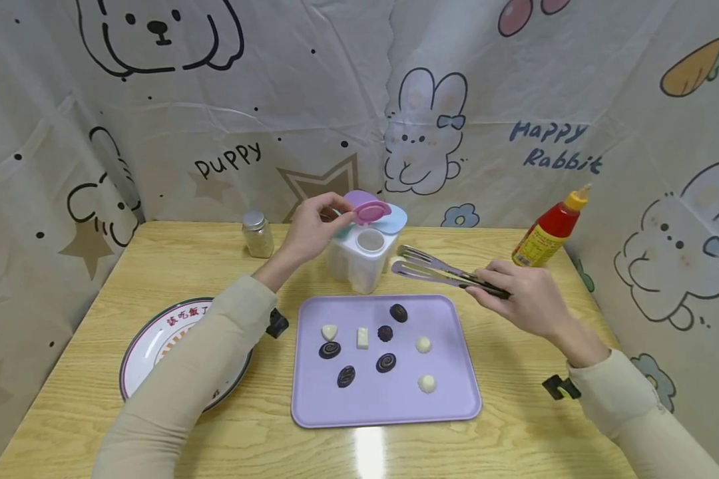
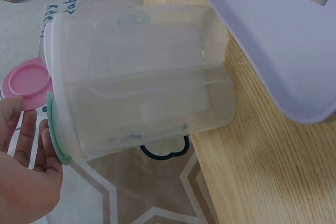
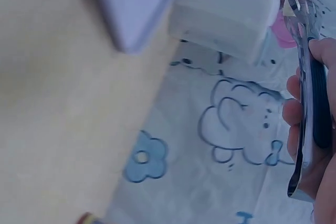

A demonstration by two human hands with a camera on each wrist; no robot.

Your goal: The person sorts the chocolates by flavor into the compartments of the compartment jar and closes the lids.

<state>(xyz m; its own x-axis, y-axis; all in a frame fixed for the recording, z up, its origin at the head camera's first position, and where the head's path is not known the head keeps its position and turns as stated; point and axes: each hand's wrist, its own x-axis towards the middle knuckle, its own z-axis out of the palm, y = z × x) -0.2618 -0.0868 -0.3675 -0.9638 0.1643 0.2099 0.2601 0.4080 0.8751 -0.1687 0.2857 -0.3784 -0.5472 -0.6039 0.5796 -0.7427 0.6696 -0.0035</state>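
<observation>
A clear container (image 1: 362,266) with several coloured flip lids stands behind the lilac tray (image 1: 320,407). My left hand (image 1: 313,229) pinches the edge of its raised pink lid (image 1: 371,211), and a round opening (image 1: 370,240) shows below. Beside the green lid (image 2: 59,135), my other left fingers are bent in the left wrist view. My right hand (image 1: 524,298) grips metal tongs (image 1: 428,266) by their dark handles, tips right of the container. A small pale chocolate (image 3: 288,8) shows between the tong tips. Dark chocolates (image 1: 386,362) and white ones (image 1: 427,383) lie spread on the tray.
A white plate (image 1: 133,346) with red lettering sits at the left, partly under my left sleeve. At the back left stands a small glass jar (image 1: 257,236) with a metal cap. A red sauce bottle (image 1: 545,233) is at the back right. Printed cloth hangs around the table.
</observation>
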